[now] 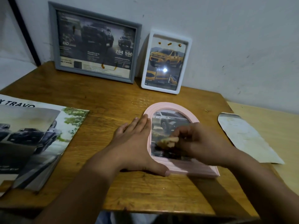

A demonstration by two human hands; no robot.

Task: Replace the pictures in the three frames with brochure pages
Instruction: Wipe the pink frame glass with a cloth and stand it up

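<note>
A pink arched frame (168,105) lies flat on the wooden table (113,97), showing a car brochure page through its glass. My left hand (134,143) rests flat against the frame's left edge, fingers straight, thumb at its lower corner. My right hand (199,143) hovers over the glass, fingers pinched on a small crumpled beige wad (167,141). A grey frame (95,44) and a white frame (166,62) stand against the wall, each holding a car brochure page.
Car brochures (32,139) lie stacked at the table's left. A worn arch-shaped paper (246,136) lies to the right on a lighter surface (275,123). The white wall stands close behind the frames.
</note>
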